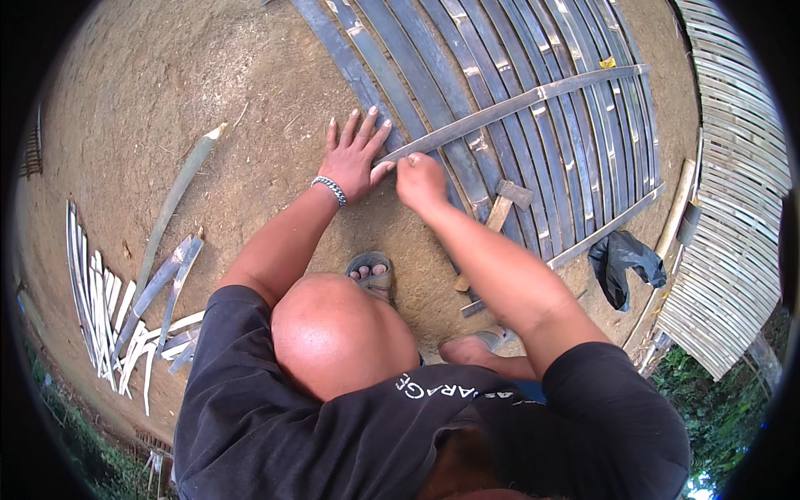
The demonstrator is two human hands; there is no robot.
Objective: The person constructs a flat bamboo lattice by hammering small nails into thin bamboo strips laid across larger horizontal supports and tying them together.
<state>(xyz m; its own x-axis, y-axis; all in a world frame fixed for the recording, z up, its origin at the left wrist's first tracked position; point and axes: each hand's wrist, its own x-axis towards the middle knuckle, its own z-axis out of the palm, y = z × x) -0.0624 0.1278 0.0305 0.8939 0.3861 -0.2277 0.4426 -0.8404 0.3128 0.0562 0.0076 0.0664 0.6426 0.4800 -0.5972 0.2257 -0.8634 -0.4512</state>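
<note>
Split bamboo slats [433, 75] lie side by side on the ground, with a bamboo cross strip [500, 108] running over them. My left hand [354, 158], a chain bracelet at its wrist, rests with fingers spread at the strip's left end; its thumb points towards the strip. Close beside that thumb, my right hand [422, 181] is closed in a fist over the strip's end. Whatever its fingers hold, if anything, is hidden. A hammer [500, 210] with a pale wooden handle lies on the slats, to the right of my right forearm.
A second cross strip [608, 227] spans the slats' near end. Beside it is a black plastic bag [615, 271]. Several pale bamboo strips [104, 321] are heaped at left, near a long curved bamboo piece [179, 192]. A large slatted bamboo panel [729, 192] stretches along the right.
</note>
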